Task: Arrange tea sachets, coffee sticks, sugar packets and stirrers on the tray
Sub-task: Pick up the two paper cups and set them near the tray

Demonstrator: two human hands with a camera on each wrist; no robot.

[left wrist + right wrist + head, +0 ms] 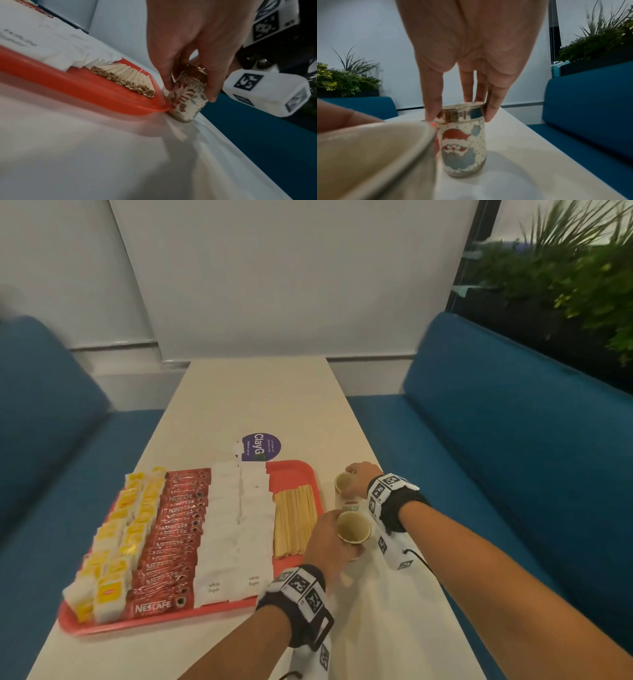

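Note:
A red tray (pixel 154 623) holds yellow tea sachets (pixel 116 546), red Nescafe coffee sticks (pixel 174 539), white sugar packets (pixel 236 529) and wooden stirrers (pixel 296 520) in rows from left to right. Two small decorated cups stand just right of the tray. My left hand (pixel 342 542) grips the near cup (pixel 354 528) from above. In the left wrist view this candy-cane cup (pixel 185 105) sits by the tray's corner (pixel 159 106), beside the stirrers (pixel 126 78). My right hand (pixel 352 477) pinches the rim of the far Santa cup (pixel 462 148), which stands on the table.
The white table (pixel 260 405) is narrow, and its right edge runs close to the cups. A round purple sticker (pixel 262 447) lies behind the tray. Blue benches (pixel 513 440) flank the table on both sides. Green plants (pixel 582 285) stand behind the right bench.

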